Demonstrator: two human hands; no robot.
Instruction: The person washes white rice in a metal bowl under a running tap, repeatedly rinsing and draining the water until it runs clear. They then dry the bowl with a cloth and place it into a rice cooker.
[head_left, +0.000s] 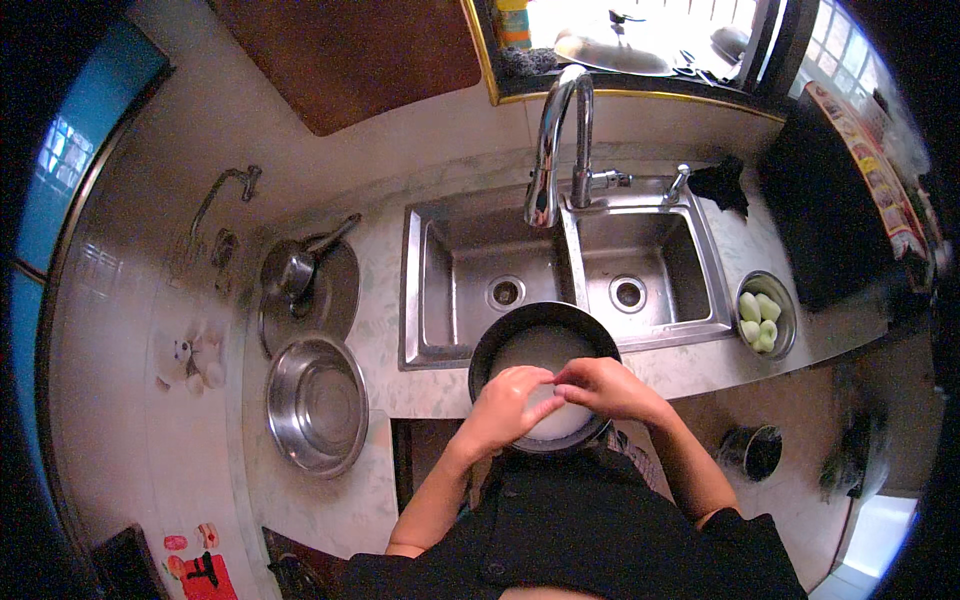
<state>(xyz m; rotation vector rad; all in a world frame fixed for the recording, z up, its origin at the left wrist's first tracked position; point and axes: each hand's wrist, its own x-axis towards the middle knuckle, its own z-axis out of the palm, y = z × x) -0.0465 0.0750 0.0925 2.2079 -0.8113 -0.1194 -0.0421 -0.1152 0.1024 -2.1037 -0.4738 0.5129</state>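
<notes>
A dark round pot (480, 352) is in front of my body, its far side overlapping the front of the sink. Something whitish, perhaps cloudy water or grains, covers its bottom. Above the pot, my left hand (511, 403) and my right hand (609, 388) come together with their fingertips meeting. Whether anything small is pinched between them is hidden by the fingers. The near rim of the pot lies close against my dark shirt (570, 517).
A double steel sink (412, 285) with a tall curved faucet (551, 150) lies ahead. Left stand a steel basin (319, 409) and a large pan (337, 300) holding a handled ladle or small pot (300, 270). To the right, a metal bowl (784, 330) holds several pale green peeled pieces. A bin (754, 450) stands lower right.
</notes>
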